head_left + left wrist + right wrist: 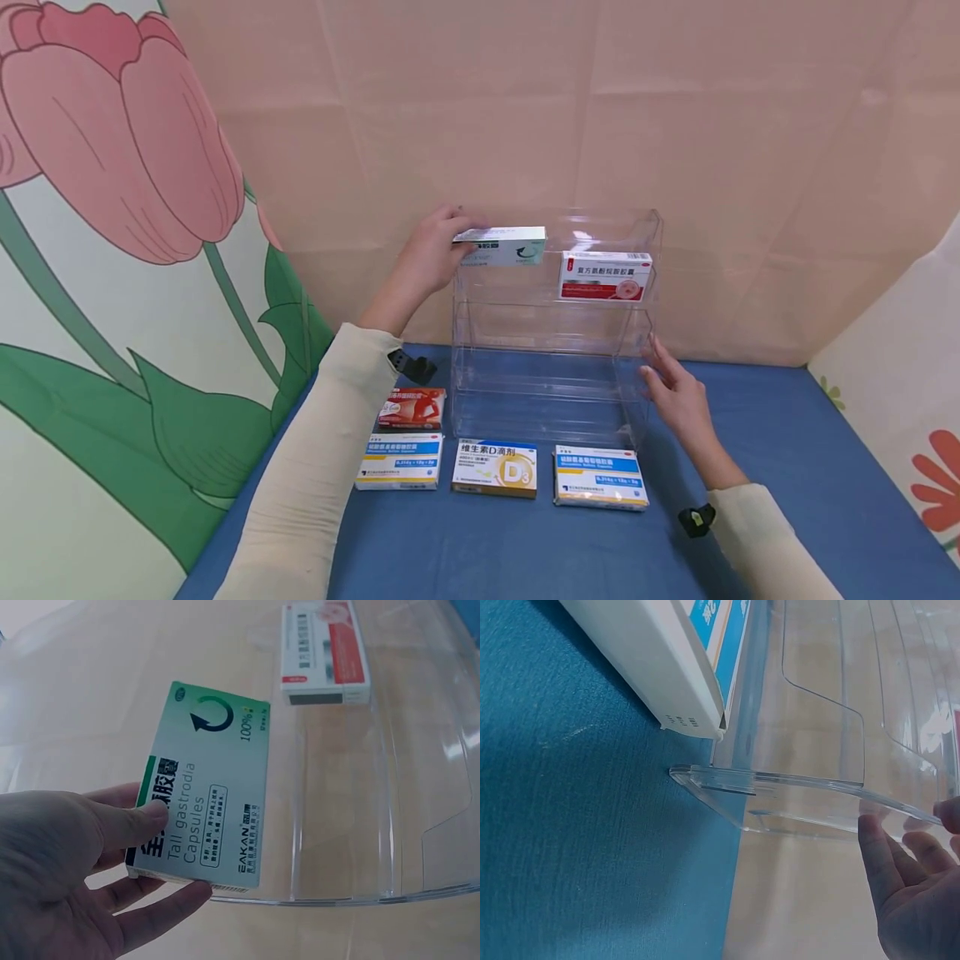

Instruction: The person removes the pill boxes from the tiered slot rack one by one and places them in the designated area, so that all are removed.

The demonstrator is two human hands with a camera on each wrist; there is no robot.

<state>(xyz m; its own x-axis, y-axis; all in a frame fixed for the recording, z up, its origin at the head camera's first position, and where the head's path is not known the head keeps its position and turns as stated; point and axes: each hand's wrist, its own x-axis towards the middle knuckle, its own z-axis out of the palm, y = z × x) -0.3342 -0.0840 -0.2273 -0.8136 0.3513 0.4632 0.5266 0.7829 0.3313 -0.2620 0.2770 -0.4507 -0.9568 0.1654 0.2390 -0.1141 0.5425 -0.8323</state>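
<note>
My left hand (pixel 435 254) holds a white and green medicine box (pixel 206 787) labelled "Tall gastrodia Capsules" by its left end, thumb on the printed front and fingers behind. That box is at the left of the top tier of a clear plastic display rack (pixel 551 337). To its right, a red and white medicine box (pixel 605 277) stands in the same tier. My right hand (pixel 678 400) holds the rack's right side edge, with thumb and fingertips at the clear panel (pixel 810 787). Part of the green box's left end is hidden by the left hand.
On the blue table (pixel 480 550) before the rack lie a red box (pixel 412 408), a blue and white box (pixel 399 461), a vitamin D box (pixel 495 468) and another blue and white box (pixel 600 477). A beige cloth (pixel 525 100) hangs behind.
</note>
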